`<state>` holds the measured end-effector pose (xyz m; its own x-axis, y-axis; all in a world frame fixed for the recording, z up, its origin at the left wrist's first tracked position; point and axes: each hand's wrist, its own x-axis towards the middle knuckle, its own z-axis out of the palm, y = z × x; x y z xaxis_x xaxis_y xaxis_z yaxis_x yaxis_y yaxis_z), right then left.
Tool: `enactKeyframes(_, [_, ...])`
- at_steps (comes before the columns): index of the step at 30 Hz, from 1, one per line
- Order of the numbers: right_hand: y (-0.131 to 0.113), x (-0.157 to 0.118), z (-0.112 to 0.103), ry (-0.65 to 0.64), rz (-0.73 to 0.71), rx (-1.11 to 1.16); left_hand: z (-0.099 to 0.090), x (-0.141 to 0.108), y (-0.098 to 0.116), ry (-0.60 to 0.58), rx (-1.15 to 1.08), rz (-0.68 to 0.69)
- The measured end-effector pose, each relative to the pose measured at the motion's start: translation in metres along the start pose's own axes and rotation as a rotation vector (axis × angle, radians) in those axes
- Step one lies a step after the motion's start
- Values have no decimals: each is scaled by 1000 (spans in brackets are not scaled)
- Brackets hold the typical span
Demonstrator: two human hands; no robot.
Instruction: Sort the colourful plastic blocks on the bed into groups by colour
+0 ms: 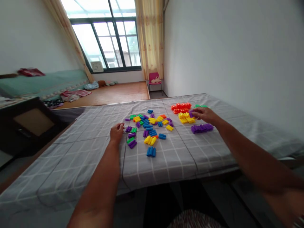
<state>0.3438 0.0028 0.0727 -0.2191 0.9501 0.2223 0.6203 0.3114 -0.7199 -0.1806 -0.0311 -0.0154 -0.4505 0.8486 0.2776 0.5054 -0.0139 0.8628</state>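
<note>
My right hand (203, 114) pinches a purple plastic piece (191, 113) above the right end of a yellow group of pieces (186, 118). Just nearer to me lies a row of purple pieces (201, 128). Behind are an orange-red group (180, 107) and some green pieces (200, 106), partly covered by that hand. My left hand (117, 132) rests at the left edge of a loose, mixed-colour pile, its fingers curled together beside a purple piece (128, 129); what they hold, if anything, is hidden. In the pile lie blue pieces (151, 152) and yellow pieces (150, 140).
A grey checked cloth (95, 158) covers the surface under the pieces. A white wall (228, 47) runs along the right. Beyond stand a wooden platform (123, 91), a pink chair (155, 78) and a window (109, 41). A dark cabinet (30, 126) is at the left.
</note>
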Motion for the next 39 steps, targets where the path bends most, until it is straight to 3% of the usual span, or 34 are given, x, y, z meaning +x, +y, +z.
enactKeyframes(3, [23, -19, -27, 75, 118, -144, -2, -1, 5, -1, 29, -5])
enactKeyframes(7, [37, -33, -29, 42, 111, -405, -5, -5, 15, 7, 40, -20])
enactKeyframes(11, [37, -36, -25, -6, 78, -522, -5, -5, 16, 37, 32, -39])
enactKeyframes(19, [33, -42, -41, -4, 209, -721, -5, 1, 4, 54, 26, -32])
enactKeyframes(28, [41, -42, -30, -20, 161, -682, -5, 0, 7, 54, 0, -45])
enactKeyframes(36, [74, -34, -29, -75, 98, -532, -4, -8, 8, 34, -13, -19])
enactKeyframes(39, [72, -31, -29, -13, 93, -515, -4, -7, 2, 34, -16, 0])
